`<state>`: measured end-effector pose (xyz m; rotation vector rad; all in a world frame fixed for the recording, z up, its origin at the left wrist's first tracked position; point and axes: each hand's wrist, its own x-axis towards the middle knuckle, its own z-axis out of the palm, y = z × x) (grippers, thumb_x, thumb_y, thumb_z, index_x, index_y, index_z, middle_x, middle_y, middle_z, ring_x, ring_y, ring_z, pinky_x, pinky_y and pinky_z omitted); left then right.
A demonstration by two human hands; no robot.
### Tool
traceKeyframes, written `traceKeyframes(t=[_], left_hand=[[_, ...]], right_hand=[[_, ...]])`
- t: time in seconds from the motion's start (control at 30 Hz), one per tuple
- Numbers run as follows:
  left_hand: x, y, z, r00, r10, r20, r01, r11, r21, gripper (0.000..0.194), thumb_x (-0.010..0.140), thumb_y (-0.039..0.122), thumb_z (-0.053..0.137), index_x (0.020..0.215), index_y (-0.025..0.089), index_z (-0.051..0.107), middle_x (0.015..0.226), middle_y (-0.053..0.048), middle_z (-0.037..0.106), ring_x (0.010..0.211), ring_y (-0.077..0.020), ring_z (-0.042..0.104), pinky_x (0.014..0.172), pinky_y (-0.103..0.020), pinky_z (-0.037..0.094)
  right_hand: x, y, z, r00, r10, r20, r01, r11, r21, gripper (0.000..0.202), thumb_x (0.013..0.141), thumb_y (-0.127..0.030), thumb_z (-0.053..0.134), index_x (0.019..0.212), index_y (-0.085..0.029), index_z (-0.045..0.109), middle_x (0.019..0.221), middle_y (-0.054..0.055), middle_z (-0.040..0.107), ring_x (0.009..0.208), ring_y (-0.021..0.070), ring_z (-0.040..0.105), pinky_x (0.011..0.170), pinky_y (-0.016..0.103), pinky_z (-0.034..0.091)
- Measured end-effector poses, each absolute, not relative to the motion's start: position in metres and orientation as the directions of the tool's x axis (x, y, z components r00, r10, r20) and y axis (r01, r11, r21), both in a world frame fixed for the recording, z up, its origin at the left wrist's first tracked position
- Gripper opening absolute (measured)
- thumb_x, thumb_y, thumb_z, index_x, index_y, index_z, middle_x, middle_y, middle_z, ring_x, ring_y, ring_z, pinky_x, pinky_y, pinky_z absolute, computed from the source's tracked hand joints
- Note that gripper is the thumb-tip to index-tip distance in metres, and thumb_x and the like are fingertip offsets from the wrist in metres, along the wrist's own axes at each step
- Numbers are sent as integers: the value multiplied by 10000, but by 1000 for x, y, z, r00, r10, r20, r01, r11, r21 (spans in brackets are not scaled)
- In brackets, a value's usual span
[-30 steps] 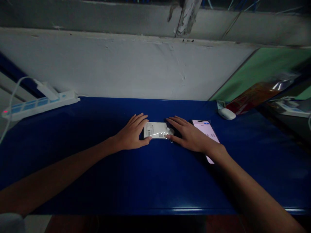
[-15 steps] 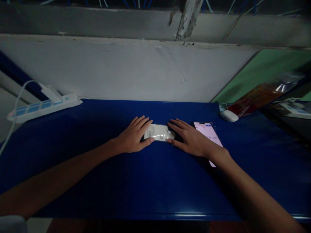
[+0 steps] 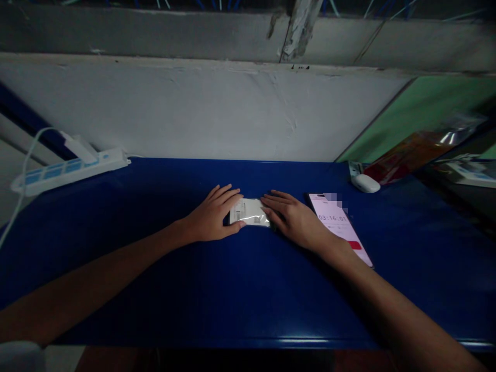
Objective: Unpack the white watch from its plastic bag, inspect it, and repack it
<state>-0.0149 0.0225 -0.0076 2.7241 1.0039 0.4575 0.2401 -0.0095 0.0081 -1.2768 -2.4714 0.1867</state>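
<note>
A small flat packet point(image 3: 251, 212), white with a printed label and a shiny clear plastic surface, lies on the blue table point(image 3: 232, 289). My left hand point(image 3: 212, 213) holds its left end, fingertips on the far corner and thumb along the near edge. Over the right end lies my right hand point(image 3: 291, 216), its fingers close together and its thumb drawn in; that end of the packet is hidden beneath them. Just right of my right hand is a phone point(image 3: 341, 223) with a timer on its lit screen, its lower left side partly covered by my wrist.
A white power strip point(image 3: 73, 173) with a plugged-in charger and cable stands at the left. Toward the back right are a white rounded case point(image 3: 365, 183) and a red-orange plastic bag point(image 3: 411, 155). A pale wall point(image 3: 217, 111) closes off the far edge.
My right hand has shifted left over the packet's right end, and its thumb has pulled in from the near edge. More of the phone shows now. My left hand has stayed nearly still.
</note>
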Motion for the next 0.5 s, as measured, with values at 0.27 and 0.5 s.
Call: traceKeyframes(t=[0.27, 0.5], left_hand=[[-16, 23, -8, 729, 653, 205, 594, -753, 282, 637, 910, 489, 539, 1413, 114, 430, 1495, -199, 437, 1444, -371, 307, 1171, -603, 217], [-15, 24, -10, 724, 650, 231, 585, -757, 292, 625, 864, 412, 580, 1391, 114, 425, 1476, -210, 450, 1438, -377, 319, 1161, -617, 233]], right_hand=[[242, -11, 11, -529, 837, 139, 772, 542, -331, 586, 899, -62, 379, 1483, -23, 403, 1435, 223, 525, 1315, 320, 527, 1060, 494, 487], [249, -7, 15, -562, 805, 190, 730, 591, -344, 515, 906, -67, 365, 1377, -93, 570, 1380, 134, 607, 1319, 269, 533, 1093, 466, 464]])
